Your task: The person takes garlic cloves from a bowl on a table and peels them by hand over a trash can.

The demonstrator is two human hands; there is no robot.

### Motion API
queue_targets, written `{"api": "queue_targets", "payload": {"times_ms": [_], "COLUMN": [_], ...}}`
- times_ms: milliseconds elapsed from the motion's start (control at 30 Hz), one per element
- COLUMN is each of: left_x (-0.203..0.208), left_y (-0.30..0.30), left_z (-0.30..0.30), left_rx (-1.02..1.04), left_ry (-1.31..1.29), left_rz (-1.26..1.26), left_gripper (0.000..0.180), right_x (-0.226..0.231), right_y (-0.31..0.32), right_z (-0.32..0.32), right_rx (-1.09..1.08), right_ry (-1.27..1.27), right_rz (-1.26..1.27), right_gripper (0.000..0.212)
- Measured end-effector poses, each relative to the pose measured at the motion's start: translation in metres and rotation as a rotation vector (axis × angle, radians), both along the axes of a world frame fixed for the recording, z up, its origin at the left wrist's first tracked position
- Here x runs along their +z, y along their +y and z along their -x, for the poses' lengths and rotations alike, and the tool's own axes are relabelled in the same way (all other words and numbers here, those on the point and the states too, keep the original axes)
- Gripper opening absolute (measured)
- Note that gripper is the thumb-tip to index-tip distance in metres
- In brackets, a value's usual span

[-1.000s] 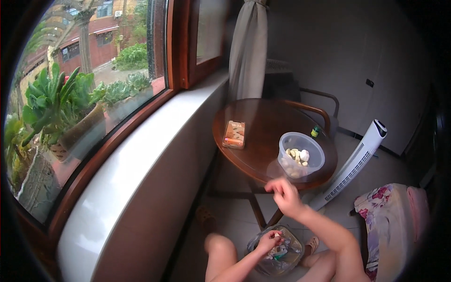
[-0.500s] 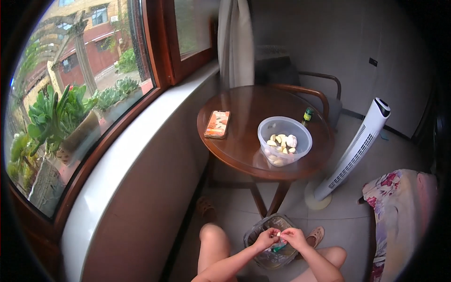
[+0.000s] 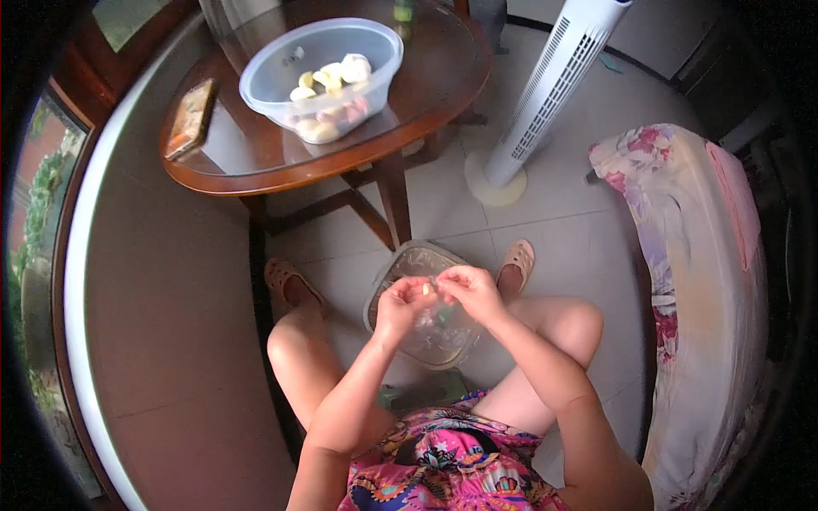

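Observation:
A small pale garlic clove (image 3: 427, 289) is pinched in the fingers of my left hand (image 3: 400, 307). Close beside it, my right hand (image 3: 473, 294) has thumb and forefinger pressed together near the clove; a thin bit, perhaps skin, seems to be between them, too small to make out. Both hands are over a lined waste bin (image 3: 371, 308) on the floor between my legs, with crumpled clear plastic and something green inside. On the table, a translucent plastic bowl (image 3: 271, 72) contains several peeled cloves (image 3: 331, 78) and a whitish garlic bulb (image 3: 355, 67).
The round wooden table (image 3: 281, 180) stands ahead, with a phone (image 3: 191, 119) at its left and a small green-topped bottle (image 3: 403, 12) at the back. A white tower fan (image 3: 545, 98) rises to the right of it. Floral cloth (image 3: 660, 179) drapes furniture at far right.
My view has tilted down, bringing my lap and the bin higher in the picture. My hands have drawn slightly apart, and the clove now shows in my left fingers.

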State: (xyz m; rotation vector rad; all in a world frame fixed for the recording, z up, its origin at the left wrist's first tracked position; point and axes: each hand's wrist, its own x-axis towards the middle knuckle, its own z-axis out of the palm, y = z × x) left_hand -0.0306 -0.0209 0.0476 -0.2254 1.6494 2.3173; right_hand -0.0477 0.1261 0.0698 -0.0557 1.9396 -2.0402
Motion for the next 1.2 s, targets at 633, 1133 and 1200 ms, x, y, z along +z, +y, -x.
{"api": "queue_targets", "payload": {"times_ms": [633,1133,1200], "left_x": [-0.009,-0.017,-0.016], "left_y": [0.010,0.002,0.002], "left_z": [-0.009,0.003,0.007], "left_rx": [-0.156,0.231,0.232], "left_ry": [0.022,-0.340,-0.365], "left_rz": [0.264,-0.523,-0.582], "left_gripper": [0.016,0.020,0.021], "right_x": [-0.001,-0.048,-0.078], "right_y": [0.006,0.004,0.012], "right_z": [-0.018,-0.009,-0.008], "right_rx": [-0.009,-0.198,-0.170], "right_ry": [0.382,0.005,0.080], "right_rz": [-0.401,-0.207,-0.358], "right_gripper": [0.006,0.004,0.004]}}
